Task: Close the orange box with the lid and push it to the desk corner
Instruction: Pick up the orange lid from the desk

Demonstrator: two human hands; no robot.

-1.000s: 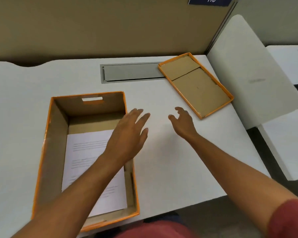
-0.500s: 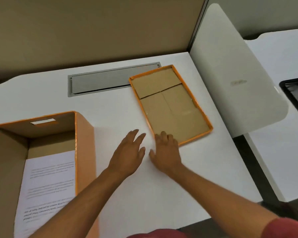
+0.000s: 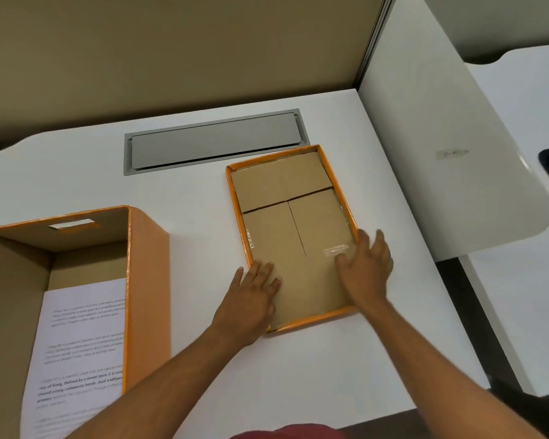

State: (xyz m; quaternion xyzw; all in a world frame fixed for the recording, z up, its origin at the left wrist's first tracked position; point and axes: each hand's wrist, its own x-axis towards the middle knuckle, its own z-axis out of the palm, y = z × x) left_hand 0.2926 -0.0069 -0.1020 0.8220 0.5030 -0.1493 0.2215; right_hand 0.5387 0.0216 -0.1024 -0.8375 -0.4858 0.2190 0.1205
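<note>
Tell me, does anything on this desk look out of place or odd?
Only the lid: it lies upside down, brown inside facing up, apart from the open orange box, slightly askew on the desk. Both hands rest on it. Nothing looks spilled or damaged.

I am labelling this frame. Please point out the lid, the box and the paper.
lid (image 3: 276, 185): head view, on its brown inner face, far part.
box (image 3: 148, 280): head view, on its orange right wall.
paper (image 3: 83, 337): head view, on the printed sheet inside the box.
</note>
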